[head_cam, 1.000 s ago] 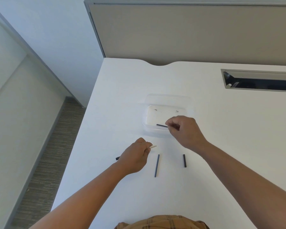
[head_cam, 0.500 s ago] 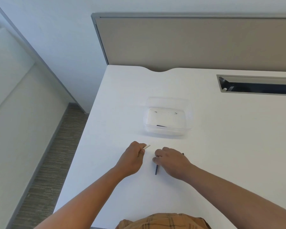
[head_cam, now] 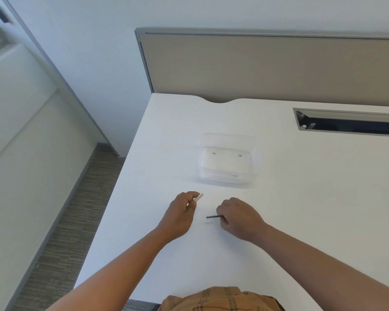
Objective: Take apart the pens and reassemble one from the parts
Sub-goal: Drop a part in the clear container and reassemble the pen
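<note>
Apparently the reassembly step is in hand: each hand holds 1 pen part, and the 2 parts are near each other but apart, above the desk's near-left area. The right hand (head_cam: 239,217) curls its fingers around a thin dark rod (head_cam: 213,217), probably a slim barrel or refill, which sticks out level toward the left. The left hand (head_cam: 181,215) pinches a short pale tube (head_cam: 198,197), off-white and matte, its blunt end pointing up and to the right. So both grips are closed on a part, neither slack.

By my judgement, the next move calls for lining up the 2 pieces end to end and sliding 1 into the other; both are narrow, so the aim must be fine.

Farther toward the desk's back edge sits a clear plastic tray (head_cam: 255,161), shallow, rectangular, with rounded corners. The desk (head_cam: 301,198) is smooth white laminate, with a metal-rimmed cable slot (head_cam: 350,123) at the far right.
</note>
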Motion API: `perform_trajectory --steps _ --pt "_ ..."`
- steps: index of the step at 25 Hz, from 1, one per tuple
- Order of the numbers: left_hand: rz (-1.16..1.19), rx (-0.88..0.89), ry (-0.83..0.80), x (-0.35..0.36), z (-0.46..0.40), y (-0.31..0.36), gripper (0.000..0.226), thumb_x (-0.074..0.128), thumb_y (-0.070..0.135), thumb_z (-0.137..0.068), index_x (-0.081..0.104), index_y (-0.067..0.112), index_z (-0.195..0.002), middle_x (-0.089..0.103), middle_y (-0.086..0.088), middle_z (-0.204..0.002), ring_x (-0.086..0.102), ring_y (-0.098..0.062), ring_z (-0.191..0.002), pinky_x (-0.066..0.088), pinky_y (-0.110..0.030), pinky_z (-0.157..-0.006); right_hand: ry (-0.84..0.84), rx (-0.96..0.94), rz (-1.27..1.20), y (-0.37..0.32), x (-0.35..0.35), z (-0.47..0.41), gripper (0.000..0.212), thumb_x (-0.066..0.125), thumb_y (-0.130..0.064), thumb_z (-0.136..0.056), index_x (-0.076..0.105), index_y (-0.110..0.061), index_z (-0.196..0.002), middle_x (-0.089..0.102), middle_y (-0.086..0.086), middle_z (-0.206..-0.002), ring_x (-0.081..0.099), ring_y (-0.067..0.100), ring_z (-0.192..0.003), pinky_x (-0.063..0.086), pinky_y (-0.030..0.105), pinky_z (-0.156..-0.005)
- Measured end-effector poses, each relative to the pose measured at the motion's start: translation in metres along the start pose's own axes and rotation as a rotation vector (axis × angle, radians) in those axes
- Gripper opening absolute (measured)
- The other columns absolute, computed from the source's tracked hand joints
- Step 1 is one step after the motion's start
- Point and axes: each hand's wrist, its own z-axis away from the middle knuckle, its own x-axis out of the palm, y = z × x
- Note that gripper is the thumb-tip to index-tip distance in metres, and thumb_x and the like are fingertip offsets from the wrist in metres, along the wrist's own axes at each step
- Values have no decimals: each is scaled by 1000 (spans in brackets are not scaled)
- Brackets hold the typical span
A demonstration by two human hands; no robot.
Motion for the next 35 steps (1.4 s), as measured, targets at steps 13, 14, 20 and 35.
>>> perform_trajectory --steps 13,14,20,35 --pt "130 146 50 1 17 24 25 51 16 -103 66 28 -118 65 4 -106 64 -17 -96 54 -36 -90 433 539 -1439 -43 -85 -2 7 64 6 -88 63 10 -92 77 15 -87 69 20 -71 57 23 -66" --pt "127 158 46 1 18 26 24 51 15 -103 66 27 -118 64 3 -105 63 -18 -96 54 -37 -90 430 532 -1437 -45 -85 -1 9 65 5 -88 62 11 -93 77 15 -87 70 20 -73 57 24 -67" --pt "135 185 24 4 27 32 25 52 15 -102 66 31 -115 64 4 -104 63 -20 -95 54 -39 -89 439 520 -1436 -48 -83 7 11 66 5 -88 60 13 -93 77 20 -89 70 24 -75 57 30 -71" --pt "192 214 48 8 35 35 21 57 19 -101 69 28 -116 70 12 -111 63 -3 -99 49 -16 -84 336 487 -1320 -44 -70 26 23 69 3 -83 75 -13 -98 75 4 -93 67 17 -83 54 36 -85"
